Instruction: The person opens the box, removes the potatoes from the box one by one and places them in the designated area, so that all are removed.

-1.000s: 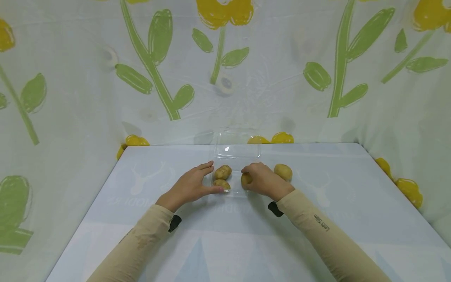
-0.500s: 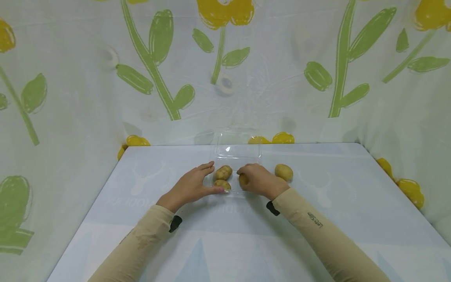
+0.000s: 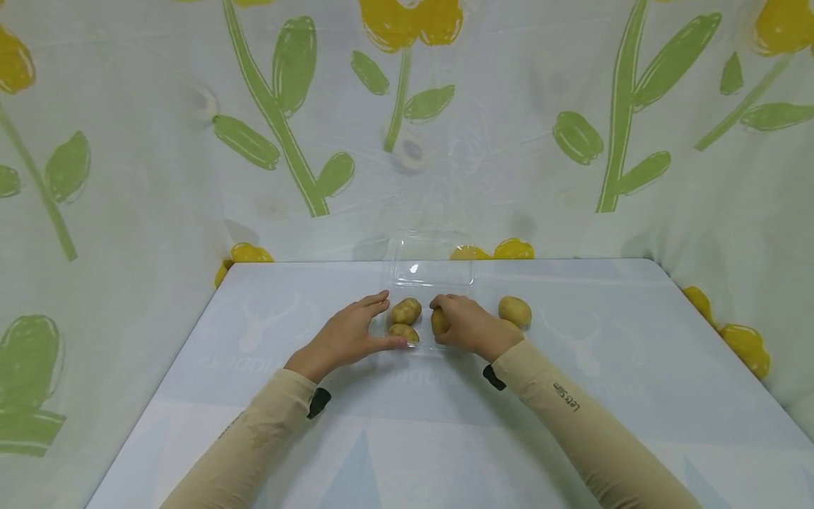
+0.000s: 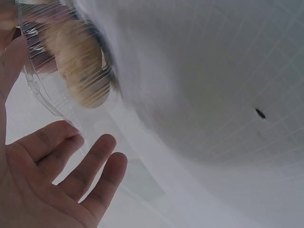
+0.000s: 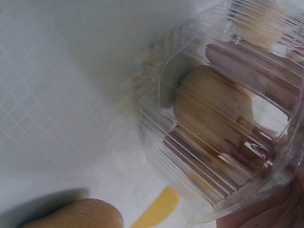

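Observation:
A clear plastic clamshell box point(image 3: 422, 348) stands near the table's far edge, its lid point(image 3: 434, 263) raised behind it. Two potatoes, a rear one point(image 3: 405, 311) and a front one point(image 3: 403, 333), lie in its left half. My left hand point(image 3: 346, 336) is at the box's left side, thumb at the front rim and fingers loosely spread; the left wrist view shows the fingers outside the clear wall. My right hand point(image 3: 472, 328) reaches into the right half and grips another potato point(image 3: 439, 322). Through the ribbed wall, the right wrist view shows fingers on both sides of this potato point(image 5: 213, 107).
A loose potato point(image 3: 515, 312) lies on the table to the right of the box, just beyond my right wrist. The white table point(image 3: 407, 438) ends shortly behind the box, where a flower-patterned curtain point(image 3: 483, 162) hangs; the raised lid overlaps it in the head view.
My right hand has shifted slightly left inside the box with its potato, closer to the two on the left. My left hand keeps its place at the box's side.

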Tool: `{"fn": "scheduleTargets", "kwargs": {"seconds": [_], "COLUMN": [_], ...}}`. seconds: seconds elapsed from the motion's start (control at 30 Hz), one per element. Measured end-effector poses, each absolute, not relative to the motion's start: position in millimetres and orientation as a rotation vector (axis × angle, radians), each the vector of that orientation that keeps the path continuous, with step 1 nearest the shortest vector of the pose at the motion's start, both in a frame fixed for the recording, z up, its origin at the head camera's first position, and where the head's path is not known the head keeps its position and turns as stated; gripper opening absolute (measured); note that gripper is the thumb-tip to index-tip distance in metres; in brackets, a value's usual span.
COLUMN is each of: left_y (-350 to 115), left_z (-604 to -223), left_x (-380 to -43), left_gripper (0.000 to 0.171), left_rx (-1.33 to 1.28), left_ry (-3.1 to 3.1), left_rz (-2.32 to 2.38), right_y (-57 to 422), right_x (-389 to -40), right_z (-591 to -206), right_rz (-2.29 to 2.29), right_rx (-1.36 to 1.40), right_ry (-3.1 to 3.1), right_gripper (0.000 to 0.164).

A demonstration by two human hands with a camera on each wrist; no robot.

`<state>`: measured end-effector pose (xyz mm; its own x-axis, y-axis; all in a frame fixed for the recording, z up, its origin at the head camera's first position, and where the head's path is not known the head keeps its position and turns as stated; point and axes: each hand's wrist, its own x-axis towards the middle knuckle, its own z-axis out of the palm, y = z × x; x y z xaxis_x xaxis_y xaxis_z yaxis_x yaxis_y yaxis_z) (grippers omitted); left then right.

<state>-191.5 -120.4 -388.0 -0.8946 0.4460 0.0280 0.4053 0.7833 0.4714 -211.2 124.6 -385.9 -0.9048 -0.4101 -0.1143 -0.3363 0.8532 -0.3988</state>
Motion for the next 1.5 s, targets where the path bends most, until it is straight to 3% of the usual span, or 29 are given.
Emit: {"fn": "scheduleTargets", "kwargs": {"seconds": [0.43, 1.13, 1.5], "left_y": [-120.2, -119.1, -118.5], "left_z": [-386.8, -386.5, -386.3], "left_x": [-191.6, -191.5, -189.0], "left_gripper": [0.093, 0.092, 0.092], "left_rx": [0.685, 0.699, 0.686], "left_ry": [2.873, 2.892, 2.886], "left_rz": [0.751, 0.711, 0.719], "right_y": [126.4, 144.2, 172.5], "right_x": [-208.8, -195.8, -177.7], "right_z": [-388.0, -381.9, -368.8], "right_rz": [-0.591, -0.800, -0.952], "right_rx": [-0.698, -1.138, -1.068], "right_ry": [2.846, 3.099, 3.146], "right_gripper": [0.050, 0.058, 0.057]}}
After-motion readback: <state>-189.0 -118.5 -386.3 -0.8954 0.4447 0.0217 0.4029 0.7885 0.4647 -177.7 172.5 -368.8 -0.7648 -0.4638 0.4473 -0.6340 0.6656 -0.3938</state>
